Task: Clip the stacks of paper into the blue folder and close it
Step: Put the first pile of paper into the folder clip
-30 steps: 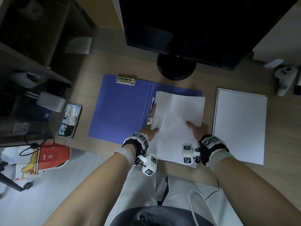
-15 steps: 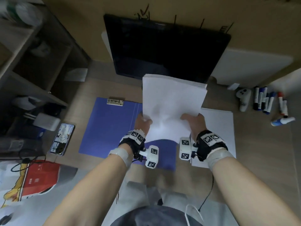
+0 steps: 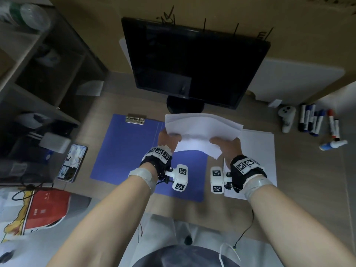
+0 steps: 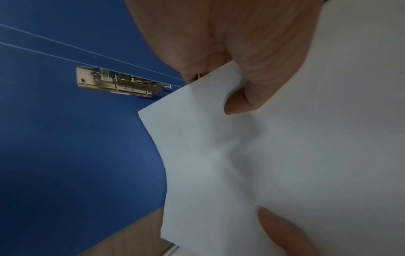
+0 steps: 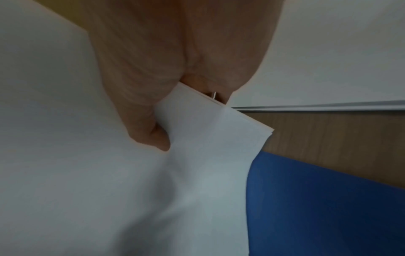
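Wood-grain desk (image 3: 300, 170) under a dark monitor (image 3: 192, 64): from my remote seat, I watch both bare hands lift a bowed stack of white paper (image 3: 202, 128) above the open blue plastic folder (image 3: 123, 151). My left hand (image 3: 167, 140) pinches the stack's near left corner, thumb curled onto the top sheet and fingers hidden beneath; my right hand (image 3: 227, 147) pinches the near right corner the same way. Both wrist views confirm it, each thumb pressed into the paper close to a corner. Nothing rests on the folder yet; the sheets hang in the air, sagging between the two grips and arching away toward the monitor.

Outward from the grips, the stack's far edge points at the monitor stand, its long axis running near to far. The silver metal spine clip (image 4: 122, 84) lies left of the held stack, along the folder's centre fold; I judge the left hand the nearer one to it. A second silver metal clip (image 3: 134, 119) sits at the far edge of the folder's left panel. I judge the coming move a short drop and leftward slide, bringing the stack's left edge to the spine clip. Right of the folder, partly under my right hand, a second flat stack of white paper (image 3: 258, 151) waits on the desk.
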